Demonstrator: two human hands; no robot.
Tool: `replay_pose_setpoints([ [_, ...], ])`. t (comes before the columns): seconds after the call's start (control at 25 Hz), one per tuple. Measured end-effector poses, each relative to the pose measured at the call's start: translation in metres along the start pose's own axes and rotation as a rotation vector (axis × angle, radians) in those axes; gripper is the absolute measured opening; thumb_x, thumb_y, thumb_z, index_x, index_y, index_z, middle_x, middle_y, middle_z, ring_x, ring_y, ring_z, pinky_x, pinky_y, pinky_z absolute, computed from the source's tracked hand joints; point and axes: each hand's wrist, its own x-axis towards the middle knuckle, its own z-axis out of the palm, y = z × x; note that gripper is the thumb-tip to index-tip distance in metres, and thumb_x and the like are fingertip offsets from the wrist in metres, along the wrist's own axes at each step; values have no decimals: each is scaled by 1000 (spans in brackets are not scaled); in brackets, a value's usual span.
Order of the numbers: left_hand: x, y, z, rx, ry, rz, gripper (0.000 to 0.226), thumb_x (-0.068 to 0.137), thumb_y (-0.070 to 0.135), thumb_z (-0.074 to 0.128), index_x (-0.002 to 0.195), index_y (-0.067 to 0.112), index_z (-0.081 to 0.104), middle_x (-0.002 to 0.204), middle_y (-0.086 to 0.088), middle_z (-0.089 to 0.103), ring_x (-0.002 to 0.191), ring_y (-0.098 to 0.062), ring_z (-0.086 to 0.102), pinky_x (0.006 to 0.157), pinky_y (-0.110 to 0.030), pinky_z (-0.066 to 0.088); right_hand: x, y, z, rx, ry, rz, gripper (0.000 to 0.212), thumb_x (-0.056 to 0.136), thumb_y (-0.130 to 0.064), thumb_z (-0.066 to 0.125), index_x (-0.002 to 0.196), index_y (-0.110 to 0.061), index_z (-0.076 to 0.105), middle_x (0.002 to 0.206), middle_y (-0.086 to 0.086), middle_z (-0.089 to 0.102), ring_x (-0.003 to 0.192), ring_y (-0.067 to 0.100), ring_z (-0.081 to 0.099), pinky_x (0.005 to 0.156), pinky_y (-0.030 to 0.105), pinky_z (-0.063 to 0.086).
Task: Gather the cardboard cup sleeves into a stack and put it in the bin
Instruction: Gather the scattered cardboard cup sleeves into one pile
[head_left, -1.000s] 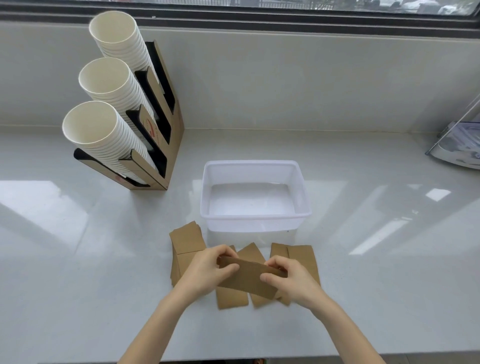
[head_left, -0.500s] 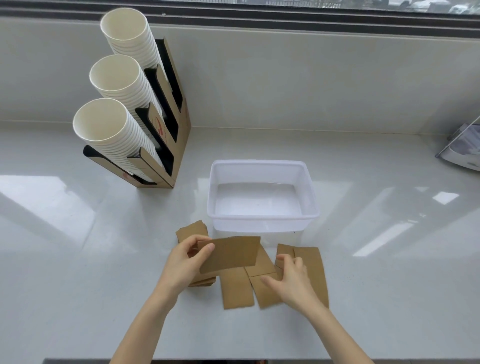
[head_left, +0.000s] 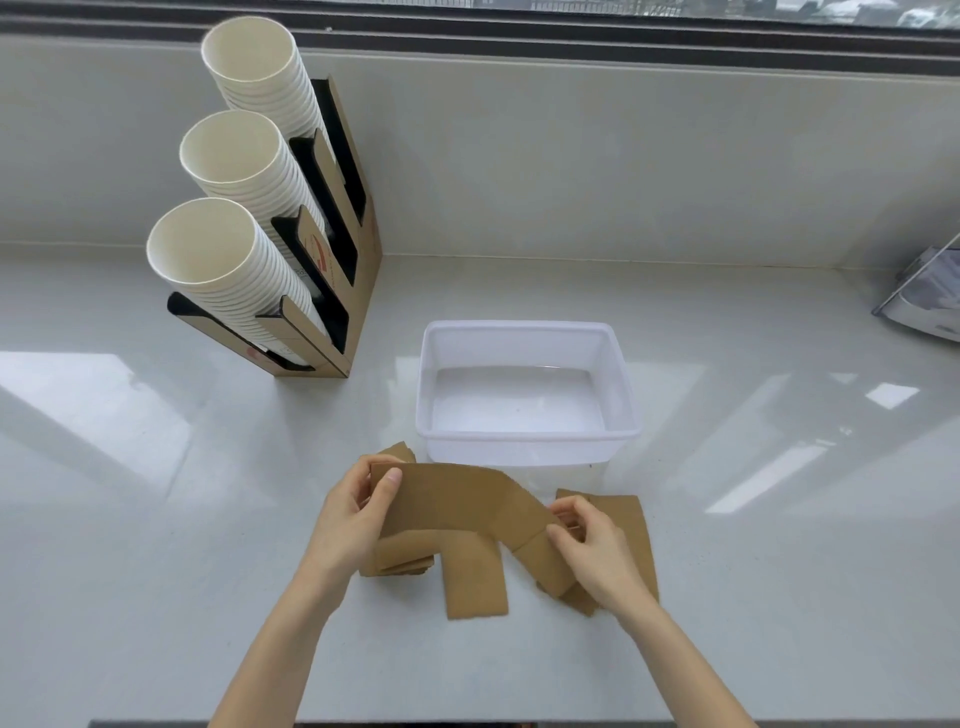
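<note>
Several brown cardboard cup sleeves lie on the white counter just in front of a clear plastic bin (head_left: 527, 439). My left hand (head_left: 353, 519) pinches the left end of one sleeve (head_left: 447, 504), held flat above a small stack of sleeves (head_left: 402, 556). My right hand (head_left: 595, 551) grips the upper end of a second sleeve (head_left: 540, 556) that slants down to the counter. Another loose sleeve (head_left: 475, 582) lies between my hands, and one more sleeve (head_left: 631, 525) shows behind my right hand. Nothing is inside the bin.
A cardboard cup dispenser (head_left: 332, 249) with three rows of white paper cups (head_left: 228, 275) stands at the back left. A clear stand with papers (head_left: 930, 296) sits at the right edge. A wall and window sill run along the back.
My left hand has kept its sleeve and brought it toward the middle. My right hand, flat on the loose sleeves before, has closed on one sleeve and lifted its end.
</note>
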Motion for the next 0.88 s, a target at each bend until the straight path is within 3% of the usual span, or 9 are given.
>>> replay_pose_setpoints([
  [0.16,0,4,-4,-63,29,3,18,93,19,43,89,25,60,91,0,62,84,-15,58,66,-28,59,-1,-9,-21,206,91,-59,23,87,-11,55,83,-33,62,86,-6,68,83,8,63,70,17,48],
  [0.28,2,5,-5,-64,44,5,20,93,19,43,87,28,59,91,-1,62,84,-16,58,67,-30,58,-4,-19,-32,287,113,-95,26,88,-9,52,84,-30,66,85,-7,69,67,-7,61,60,6,47],
  [0.36,4,6,-2,-54,15,-4,18,93,19,43,89,26,60,90,-1,61,83,-15,59,65,-28,59,-4,-27,-34,308,74,-121,26,88,-8,53,85,-29,68,87,-8,69,67,-7,60,61,6,47],
  [0.48,3,6,7,-39,-41,-5,18,93,18,43,92,24,60,93,1,61,85,-14,59,70,-31,59,-4,-39,-27,226,10,-161,26,86,-12,57,83,-35,69,86,-11,70,76,2,61,72,15,47],
  [0.68,0,6,22,-61,-101,-25,20,94,19,40,100,16,59,91,2,62,85,-12,60,55,-17,55,1,-56,-10,83,-17,-208,24,84,-14,57,85,-38,63,89,-19,65,89,-3,59,69,2,43],
  [0.88,0,0,27,-96,-154,-62,10,89,19,51,95,24,57,97,-3,68,86,-13,66,68,-26,59,3,-61,5,20,-25,-258,19,84,-14,58,99,-23,66,84,-23,57,89,-10,53,70,-6,37],
])
